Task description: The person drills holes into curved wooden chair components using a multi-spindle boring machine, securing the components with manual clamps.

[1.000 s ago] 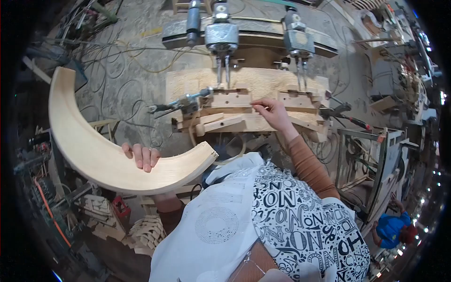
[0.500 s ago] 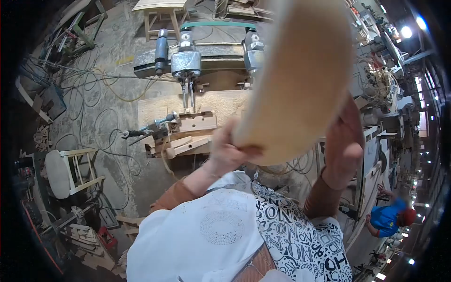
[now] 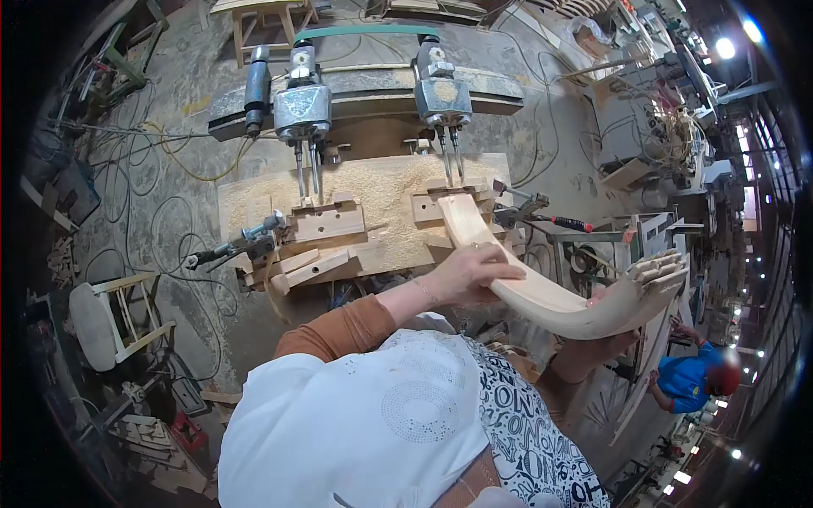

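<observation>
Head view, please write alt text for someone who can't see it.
The left hand and right hand grip a curved wooden piece, one end by a block near a drill head. Sawdust lies nearby; a person in blue is at far right.

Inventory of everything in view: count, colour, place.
Curved wooden piece: 1, pale, right of centre
Twin-bit drill heads: 2, silver-grey, upper centre
Bar: 1, green, top
Sawdust-covered board: 1, pale, centre
Holed wooden blocks: 2, pale, on board
Clamps: 2, metallic, flanking board
Stool: 1, cream, left
Person: 1, blue shirt, lower right
Rest: too small to tell
Top: 1, white, printed, bottom
Left hand: 1, bare, on piece
Right hand: 1, bare, under piece
</observation>
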